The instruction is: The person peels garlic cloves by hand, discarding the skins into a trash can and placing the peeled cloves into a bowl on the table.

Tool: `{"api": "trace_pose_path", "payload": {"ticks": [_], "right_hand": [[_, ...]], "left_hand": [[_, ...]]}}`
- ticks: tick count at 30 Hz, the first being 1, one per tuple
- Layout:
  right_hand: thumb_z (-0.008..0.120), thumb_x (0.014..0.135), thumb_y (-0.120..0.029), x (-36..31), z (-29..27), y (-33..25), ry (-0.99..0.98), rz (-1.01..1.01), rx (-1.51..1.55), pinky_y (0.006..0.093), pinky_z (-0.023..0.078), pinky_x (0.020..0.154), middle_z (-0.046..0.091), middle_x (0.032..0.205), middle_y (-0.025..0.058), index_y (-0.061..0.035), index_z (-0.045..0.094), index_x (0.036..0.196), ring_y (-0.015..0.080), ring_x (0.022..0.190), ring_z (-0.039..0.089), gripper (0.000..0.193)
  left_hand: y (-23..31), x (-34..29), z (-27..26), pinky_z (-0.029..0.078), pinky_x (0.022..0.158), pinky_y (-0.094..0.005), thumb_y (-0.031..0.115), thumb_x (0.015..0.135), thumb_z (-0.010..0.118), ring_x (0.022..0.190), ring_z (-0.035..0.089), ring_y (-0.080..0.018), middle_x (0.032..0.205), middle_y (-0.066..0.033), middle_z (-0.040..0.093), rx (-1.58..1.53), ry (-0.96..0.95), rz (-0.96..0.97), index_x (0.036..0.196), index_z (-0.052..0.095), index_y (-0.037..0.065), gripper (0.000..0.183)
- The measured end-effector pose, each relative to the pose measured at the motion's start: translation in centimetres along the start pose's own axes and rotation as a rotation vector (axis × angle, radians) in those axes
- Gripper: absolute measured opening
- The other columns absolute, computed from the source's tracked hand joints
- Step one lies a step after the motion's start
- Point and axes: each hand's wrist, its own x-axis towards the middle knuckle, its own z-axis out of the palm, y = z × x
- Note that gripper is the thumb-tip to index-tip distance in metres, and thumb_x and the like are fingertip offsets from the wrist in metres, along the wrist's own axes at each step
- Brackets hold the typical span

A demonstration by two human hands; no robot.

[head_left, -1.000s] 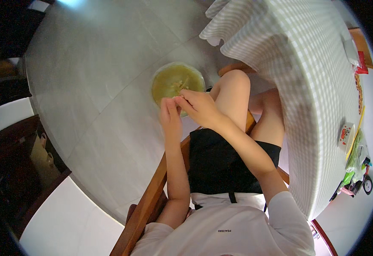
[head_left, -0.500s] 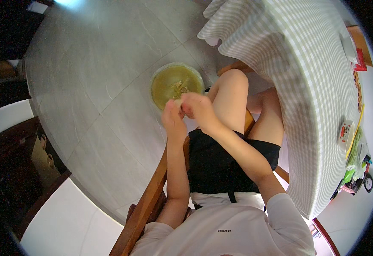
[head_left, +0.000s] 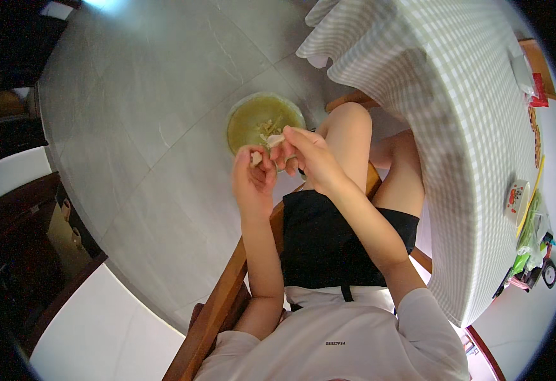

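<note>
My left hand (head_left: 253, 181) is closed with its fingers curled round a small pale, shell-like piece (head_left: 256, 158). Close beside it, my right hand (head_left: 310, 155) pinches another pale piece (head_left: 275, 140) between thumb and fingertips. The exact kind of these pieces is too small to make out. Both hands are over the near edge of a round bin (head_left: 240, 130) with a yellow-green inside, which stands on the floor. Scraps (head_left: 269, 125) of pale, stringy peel or shell lie in its bottom.
A table with a grey-and-white checked cloth (head_left: 443, 127) stands at my right. It carries a patterned white bowl (head_left: 516, 202), a green-and-clear plastic bag (head_left: 531, 235) and a red packet (head_left: 538, 90). A wooden chair arm (head_left: 227, 273) runs at my left, beside the grey tiled floor (head_left: 144, 114).
My hands were close together over the bin's near edge. They have come apart slightly, and a pale piece now shows in each. The bin has not moved.
</note>
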Motion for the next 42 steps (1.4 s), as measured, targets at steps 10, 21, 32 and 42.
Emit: {"api": "trace_pose_path", "payload": {"ticks": [10, 21, 32, 42], "right_hand": [[0.045, 0.086, -0.023, 0.8, -1.3, 0.9, -0.098, -0.099, -0.440, 0.0227, 0.036, 0.052, 0.051, 0.062, -0.0001, -0.0016, 0.049, 0.067, 0.0070, 0.059, 0.044, 0.029], [0.044, 0.084, -0.020, 0.1, -0.4, 0.4, -0.133, -0.559, -1.127, 0.0428, 0.040, 0.062, 0.051, 0.076, 0.0176, -0.0009, 0.049, 0.079, 0.0365, 0.074, 0.051, 0.020], [0.050, 0.079, -0.014, 0.0, -1.0, -0.6, -0.121, -0.576, -1.067, 0.0392, 0.041, 0.062, 0.051, 0.077, 0.0163, -0.0011, 0.050, 0.080, 0.0348, 0.073, 0.051, 0.013], [0.057, 0.073, -0.007, 0.2, -0.7, 0.5, 0.061, -0.526, -0.819, 0.0274, 0.042, 0.054, 0.053, 0.070, 0.0095, -0.0011, 0.055, 0.083, 0.0159, 0.059, 0.052, 0.011]], "left_hand": [[-1.1, 1.2, -1.3, 0.034, 0.054, -0.0185, 0.022, 0.089, 0.042, 0.059, 0.042, -0.0069, 0.069, 0.0006, 0.049, 0.708, -0.122, 0.252, 0.088, 0.054, 0.001, 0.024], [-1.5, 1.2, -1.2, 0.036, 0.058, -0.0167, 0.022, 0.090, 0.044, 0.067, 0.043, -0.0032, 0.077, 0.0017, 0.050, 0.357, 0.025, 0.096, 0.084, 0.053, 0.003, 0.022], [-0.8, 1.1, -1.0, 0.036, 0.060, -0.0159, 0.017, 0.089, 0.046, 0.067, 0.043, -0.0042, 0.076, 0.0006, 0.049, 0.603, -0.147, 0.212, 0.085, 0.049, 0.002, 0.016], [-0.7, 1.0, -0.5, 0.024, 0.045, -0.0155, 0.026, 0.090, 0.041, 0.052, 0.032, -0.0012, 0.063, 0.0045, 0.041, 0.433, 0.024, 0.074, 0.081, 0.047, 0.008, 0.020]]}}
